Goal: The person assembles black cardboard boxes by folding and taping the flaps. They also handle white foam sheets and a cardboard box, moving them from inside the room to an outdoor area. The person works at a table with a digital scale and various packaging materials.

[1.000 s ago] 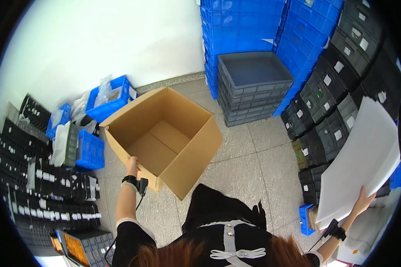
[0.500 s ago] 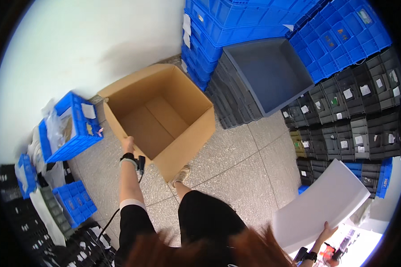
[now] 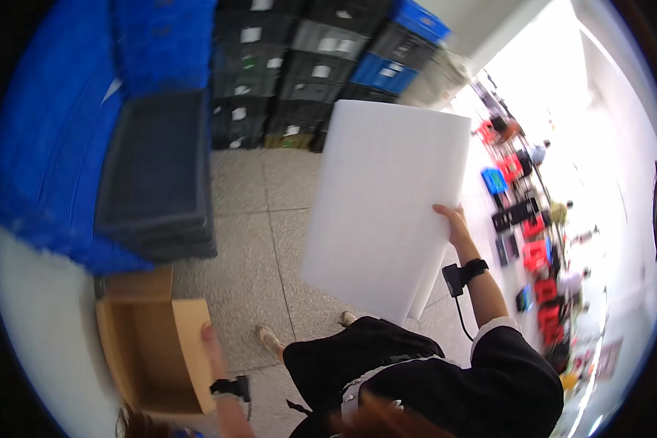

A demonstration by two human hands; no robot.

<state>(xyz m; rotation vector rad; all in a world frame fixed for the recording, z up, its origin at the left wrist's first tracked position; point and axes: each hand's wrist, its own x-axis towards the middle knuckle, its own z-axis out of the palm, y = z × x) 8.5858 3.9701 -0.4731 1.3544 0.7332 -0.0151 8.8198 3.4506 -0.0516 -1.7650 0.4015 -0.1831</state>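
My right hand (image 3: 456, 226) grips the long edge of a large white sheet (image 3: 387, 197), which is bent, with another layer or fold showing at its lower edge. The fingers press on its face near the right side. An open cardboard box (image 3: 195, 343) sits at the lower left, and I see bare cardboard inside it. My left hand (image 3: 213, 350) is on the box's near right edge, closed on it, though blurred by motion. Both wrists wear a black strap with a small device.
Grey stacked trays (image 3: 153, 175) stand beyond the box, against tall blue crates (image 3: 44, 131). Dark labelled bins (image 3: 248, 80) are piled at the back. Tiled floor (image 3: 248, 241) lies between. Far right, a bright room holds red stools (image 3: 536, 255) and several people.
The view has swung to the right, so the box now appears lower left and the white sheet near the middle. My right hand still holds the sheet, now raised in front of me.
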